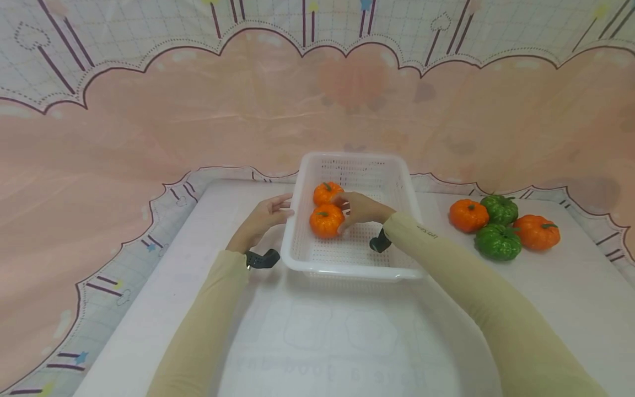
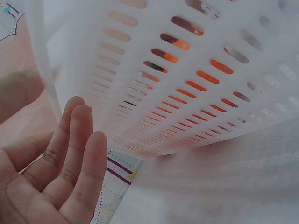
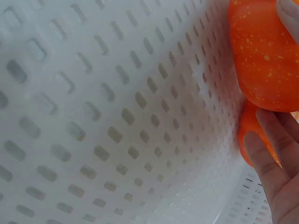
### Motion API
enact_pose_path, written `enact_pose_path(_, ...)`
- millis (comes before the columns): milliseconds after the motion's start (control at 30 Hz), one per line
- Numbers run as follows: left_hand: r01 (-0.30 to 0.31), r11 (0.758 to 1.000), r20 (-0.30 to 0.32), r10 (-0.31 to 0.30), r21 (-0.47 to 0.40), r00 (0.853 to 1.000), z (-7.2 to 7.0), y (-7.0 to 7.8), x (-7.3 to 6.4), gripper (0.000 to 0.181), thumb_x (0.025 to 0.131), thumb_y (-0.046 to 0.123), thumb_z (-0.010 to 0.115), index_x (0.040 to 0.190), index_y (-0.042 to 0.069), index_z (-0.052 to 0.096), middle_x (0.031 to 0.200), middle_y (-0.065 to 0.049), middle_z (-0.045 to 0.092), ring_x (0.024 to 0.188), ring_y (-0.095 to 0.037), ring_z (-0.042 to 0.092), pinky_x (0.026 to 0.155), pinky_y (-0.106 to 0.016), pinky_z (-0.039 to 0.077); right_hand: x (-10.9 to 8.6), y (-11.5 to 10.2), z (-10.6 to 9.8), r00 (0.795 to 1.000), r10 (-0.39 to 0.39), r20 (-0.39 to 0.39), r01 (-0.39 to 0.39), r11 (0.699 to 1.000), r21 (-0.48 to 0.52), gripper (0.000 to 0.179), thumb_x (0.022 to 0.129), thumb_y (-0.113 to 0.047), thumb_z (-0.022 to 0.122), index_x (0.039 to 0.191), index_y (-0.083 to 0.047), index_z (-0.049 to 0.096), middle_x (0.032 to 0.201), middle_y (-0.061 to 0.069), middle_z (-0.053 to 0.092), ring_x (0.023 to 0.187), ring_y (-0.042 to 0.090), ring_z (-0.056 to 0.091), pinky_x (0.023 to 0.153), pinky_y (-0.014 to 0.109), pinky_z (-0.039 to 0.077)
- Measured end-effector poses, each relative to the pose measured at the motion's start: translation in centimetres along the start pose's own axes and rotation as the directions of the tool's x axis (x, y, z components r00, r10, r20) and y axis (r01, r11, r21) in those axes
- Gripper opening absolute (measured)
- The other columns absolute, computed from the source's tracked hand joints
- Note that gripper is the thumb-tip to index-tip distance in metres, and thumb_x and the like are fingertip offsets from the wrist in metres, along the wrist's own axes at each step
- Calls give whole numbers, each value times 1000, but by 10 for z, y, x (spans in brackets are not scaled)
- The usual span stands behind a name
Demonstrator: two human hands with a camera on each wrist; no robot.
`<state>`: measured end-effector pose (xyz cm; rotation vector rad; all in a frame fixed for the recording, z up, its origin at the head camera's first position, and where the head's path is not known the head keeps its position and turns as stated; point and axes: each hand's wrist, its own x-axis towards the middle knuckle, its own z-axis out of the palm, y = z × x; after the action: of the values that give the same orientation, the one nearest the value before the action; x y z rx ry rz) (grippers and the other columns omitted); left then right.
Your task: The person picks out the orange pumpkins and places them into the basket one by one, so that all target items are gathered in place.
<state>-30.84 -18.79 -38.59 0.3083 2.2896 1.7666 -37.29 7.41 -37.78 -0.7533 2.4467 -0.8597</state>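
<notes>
Two orange toy pumpkins lie in a white perforated plastic basket (image 1: 327, 268), one behind the other along its left side. My right hand (image 1: 364, 207) reaches in over the basket and grips the nearer pumpkin (image 1: 326, 221). In the right wrist view, the thumb lies on one side of that pumpkin (image 3: 264, 60) and the fingers on the other, beside the farther pumpkin (image 3: 251, 130). The farther pumpkin (image 1: 324, 193) shows its green stem in the head view. Outside the basket's left wall, my left hand (image 1: 265, 218) has extended fingers (image 2: 93, 172) at the rim.
To the right of the basket, a group of toy pumpkins sits on the white table (image 1: 342, 325): orange ones (image 1: 468, 215) (image 1: 537, 232) and green ones (image 1: 498, 242) (image 1: 499, 209). A patterned cloth (image 1: 248, 105) hangs behind the table.
</notes>
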Motion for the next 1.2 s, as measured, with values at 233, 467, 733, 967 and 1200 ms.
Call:
enact_pose_path(233, 14, 1000, -6, -14, -4, 1000, 0, 0, 0, 58, 92, 15, 58, 145, 7, 34, 140, -22, 45, 121, -37, 50, 110, -50, 35, -1, -1, 2, 1000, -2, 11, 2, 1000, 7, 76, 68, -14, 84, 132, 0, 44, 140, 16, 46, 129, 32, 46, 108, 41, 40)
enact_pose_path(467, 13, 1000, 4, -13, 2, 1000, 1, 4, -2, 59, 92, 17, 58, 145, 7, 34, 140, -22, 45, 121, -38, 51, 111, -51, 33, -5, -4, 3, 999, -9, 34, 8, 1000, 30, 76, 70, -9, 81, 133, 1, 41, 140, 17, 44, 130, 33, 45, 108, 42, 40)
enact_pose_path(733, 8, 1000, 7, -8, -1, 1000, 1, 5, -3, 58, 92, 15, 57, 145, 6, 34, 139, -23, 45, 122, -38, 50, 111, -52, 33, -4, -1, 3, 997, -42, 58, 38, 998, 57, 76, 69, -4, 80, 133, 3, 40, 141, 18, 43, 131, 34, 43, 109, 42, 38)
enact_pose_path(967, 15, 1000, 4, -15, -10, 1000, 1, 5, -2, 59, 92, 14, 58, 145, 7, 34, 139, -23, 45, 123, -38, 49, 111, -51, 33, -4, 1, -1, 997, -48, 68, 44, 998, 53, 76, 70, -7, 81, 133, 2, 40, 141, 18, 42, 131, 34, 43, 109, 43, 39)
enact_pose_path(1200, 22, 1000, -4, -23, -12, 1000, 0, 5, -2, 58, 92, 15, 59, 144, 8, 35, 139, -22, 46, 123, -38, 49, 110, -51, 34, -6, 1, -6, 998, -24, 62, 19, 996, 87, 72, 71, -10, 81, 131, 0, 42, 140, 17, 45, 131, 33, 43, 108, 43, 39)
